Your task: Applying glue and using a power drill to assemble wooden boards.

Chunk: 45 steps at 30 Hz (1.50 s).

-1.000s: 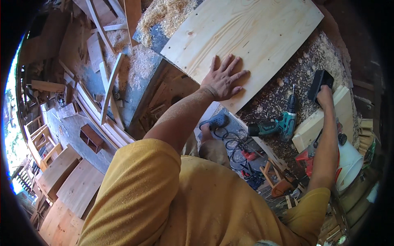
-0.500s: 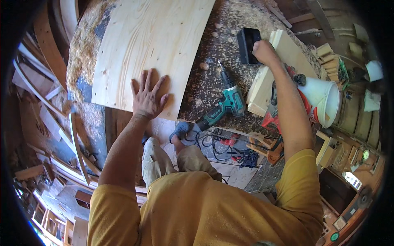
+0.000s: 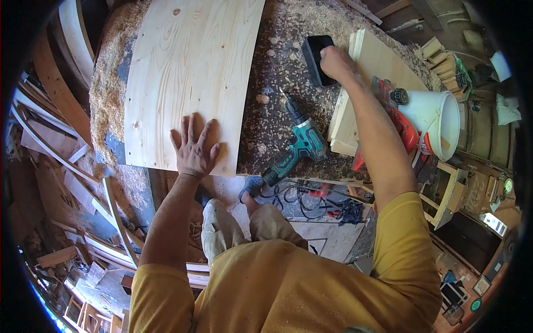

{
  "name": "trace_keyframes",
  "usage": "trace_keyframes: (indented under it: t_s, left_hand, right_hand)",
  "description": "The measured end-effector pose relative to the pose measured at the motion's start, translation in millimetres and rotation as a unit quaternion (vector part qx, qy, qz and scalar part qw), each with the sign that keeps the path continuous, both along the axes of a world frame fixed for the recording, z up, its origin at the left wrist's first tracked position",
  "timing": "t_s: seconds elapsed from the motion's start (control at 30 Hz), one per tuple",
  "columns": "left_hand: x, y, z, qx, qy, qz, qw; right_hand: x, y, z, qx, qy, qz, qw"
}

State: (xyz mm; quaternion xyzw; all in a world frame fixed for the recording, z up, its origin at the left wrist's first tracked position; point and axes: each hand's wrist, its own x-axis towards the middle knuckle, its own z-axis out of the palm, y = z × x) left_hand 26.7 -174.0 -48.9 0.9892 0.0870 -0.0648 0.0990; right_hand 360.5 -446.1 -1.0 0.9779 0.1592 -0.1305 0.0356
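A pale pine board (image 3: pixel 186 66) lies on the workbench, and my left hand (image 3: pixel 195 150) rests flat on its near end with fingers spread. My right hand (image 3: pixel 336 64) reaches over the side of a black open-topped box (image 3: pixel 312 60). Its fingers are curled down at the opening, and their tips are hidden, so I cannot make out what they hold. Between my two hands a teal and black cordless drill (image 3: pixel 302 145) lies on its side, its bit pointing away from me.
Several stacked boards (image 3: pixel 383 58) lie right of the box under my right forearm. A red power tool (image 3: pixel 404 129) and a white bucket (image 3: pixel 444 119) stand beside them. Wood shavings (image 3: pixel 105 94) cover the bench's left side. Cables (image 3: pixel 300 197) lie on the floor below.
The whole view has shifted a little, moving the bench things leftward in it. My left hand stays flat on the board; my right hand remains at the black box.
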Motion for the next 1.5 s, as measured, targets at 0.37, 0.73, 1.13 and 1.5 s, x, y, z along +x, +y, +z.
trace_keyframes:
  t_s: [0.37, 0.73, 1.13, 1.5]
  left_hand:
    - [-2.9, 1.6, -4.9, 0.001, -0.019, -0.007, 1.000]
    - [-4.7, 2.6, -8.2, 0.017, -0.036, -0.017, 0.999]
    - [-2.2, 0.0, -12.4, 0.020, -0.037, -0.023, 0.999]
    - [-0.6, 2.6, -2.9, 0.026, -0.024, -0.021, 0.999]
  right_hand:
    - [-11.0, -10.3, 28.0, 0.054, 0.095, 0.045, 0.993]
    - [12.1, -15.3, 36.2, 0.123, 0.054, 0.101, 0.986]
    - [16.4, -20.9, 35.9, 0.072, 0.012, 0.056, 0.996]
    - [-18.2, -10.5, 18.0, -0.089, -0.031, 0.232, 0.968]
